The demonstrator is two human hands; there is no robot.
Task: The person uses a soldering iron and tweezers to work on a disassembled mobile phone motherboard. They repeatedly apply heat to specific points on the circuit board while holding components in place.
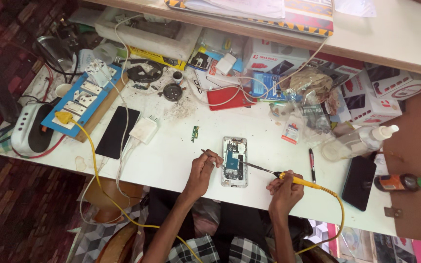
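Opened phone: a white-framed smartphone with its back removed (234,161), circuit board and blue parts exposed, lies flat near the front edge of the white worktable (171,160), between the two hands.
Left hand: the left hand (202,170) rests on the table just left of the phone, fingers pinched together on a thin metal tweezer-like tool (209,153) whose end points up and left.
Right hand: the right hand (285,187) sits right of the phone, fingers closed around the yellow-handled soldering iron (296,180); its dark metal tip reaches to the phone's right edge.
Iron cable: a yellow cord (339,214) loops from the handle down past the table edge.
Near right: a black pen (312,165), a black phone lying face down (359,182), a clear spray bottle (354,142) and a small brown bottle with green cap (403,182).
Near left: a small green circuit piece (195,133), a white charger block (143,130), another black phone (118,132) and a blue switchboard with sockets (85,97).
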